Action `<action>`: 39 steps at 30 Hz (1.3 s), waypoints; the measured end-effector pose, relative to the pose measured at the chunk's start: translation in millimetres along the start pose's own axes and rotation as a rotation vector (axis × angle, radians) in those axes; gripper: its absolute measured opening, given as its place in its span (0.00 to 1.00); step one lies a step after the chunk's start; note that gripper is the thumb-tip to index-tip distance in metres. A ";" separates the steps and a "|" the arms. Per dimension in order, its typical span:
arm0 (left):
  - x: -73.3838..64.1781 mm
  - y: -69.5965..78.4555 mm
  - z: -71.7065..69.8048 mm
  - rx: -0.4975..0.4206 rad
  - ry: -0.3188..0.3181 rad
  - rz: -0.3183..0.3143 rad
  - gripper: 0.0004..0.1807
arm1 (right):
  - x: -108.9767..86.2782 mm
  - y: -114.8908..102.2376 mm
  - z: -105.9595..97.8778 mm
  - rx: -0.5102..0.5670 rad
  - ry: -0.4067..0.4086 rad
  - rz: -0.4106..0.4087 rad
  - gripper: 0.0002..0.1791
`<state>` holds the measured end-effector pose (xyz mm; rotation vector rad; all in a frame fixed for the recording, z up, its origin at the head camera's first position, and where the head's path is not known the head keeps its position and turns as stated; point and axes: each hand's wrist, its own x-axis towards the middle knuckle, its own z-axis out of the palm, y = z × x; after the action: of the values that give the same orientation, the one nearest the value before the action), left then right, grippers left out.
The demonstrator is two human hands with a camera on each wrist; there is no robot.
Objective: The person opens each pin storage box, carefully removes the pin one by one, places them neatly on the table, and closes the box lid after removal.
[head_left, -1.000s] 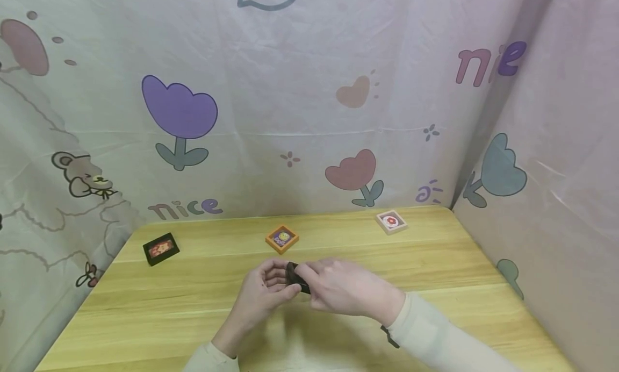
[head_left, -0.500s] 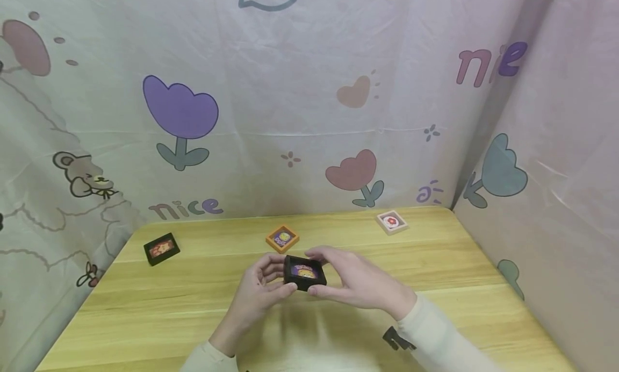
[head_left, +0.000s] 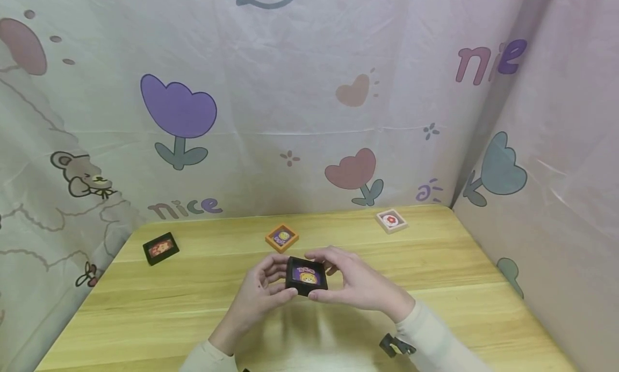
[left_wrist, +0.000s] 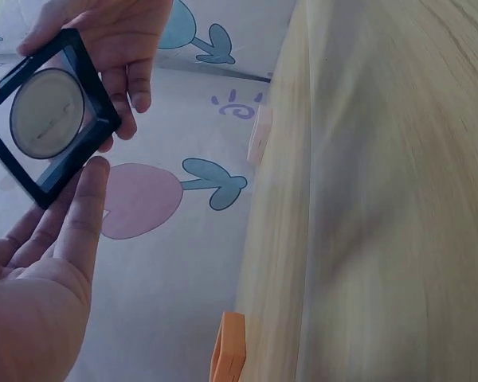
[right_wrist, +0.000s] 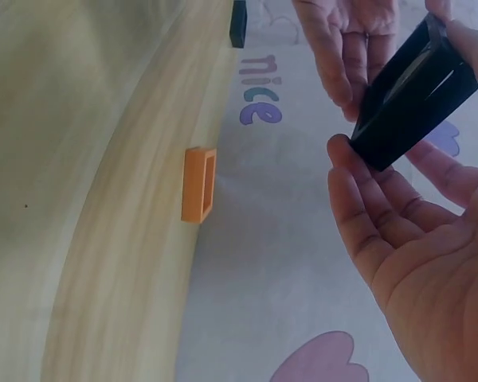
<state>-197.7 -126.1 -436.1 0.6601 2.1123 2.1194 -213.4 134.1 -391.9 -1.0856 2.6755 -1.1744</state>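
Both hands hold a small black display frame [head_left: 290, 286] above the table in the head view, its face tilted up. Inside it sits a round badge [head_left: 308, 277] with a yellow character on purple. My left hand [head_left: 265, 287] grips the left side, thumb at the front edge and fingers behind. The right side is held by my right hand [head_left: 362, 286] in the same manner. Seen from below in the left wrist view, the badge's back [left_wrist: 48, 113] shows a pin behind clear film. The right wrist view has the frame [right_wrist: 418, 103] edge-on between the fingertips.
Three more frames lie along the back of the wooden table [head_left: 184, 318]: a black frame [head_left: 161, 249] at left, an orange frame [head_left: 282, 238] mid-table and a pale pink frame [head_left: 391, 221] at right. A printed curtain [head_left: 271, 92] hangs behind and at both sides.
My right hand, which covered the black display frame a second ago, has shifted to its right side, so the face shows. Since half a second ago the frame has dipped slightly. The other frames stay put.
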 end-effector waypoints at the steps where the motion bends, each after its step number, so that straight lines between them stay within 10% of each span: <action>1: 0.0 -0.6 -0.1 0.000 -0.013 0.001 0.35 | -0.6 0.2 0.1 0.001 0.002 0.002 0.40; 39: 7.7 15.9 5.4 0.113 -0.143 -0.013 0.43 | -7.4 1.6 -12.5 -0.032 0.016 -0.015 0.41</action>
<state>-198.9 -119.2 -419.1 0.7823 2.1639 1.8960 -212.3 147.3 -385.9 -1.1079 2.7123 -1.1508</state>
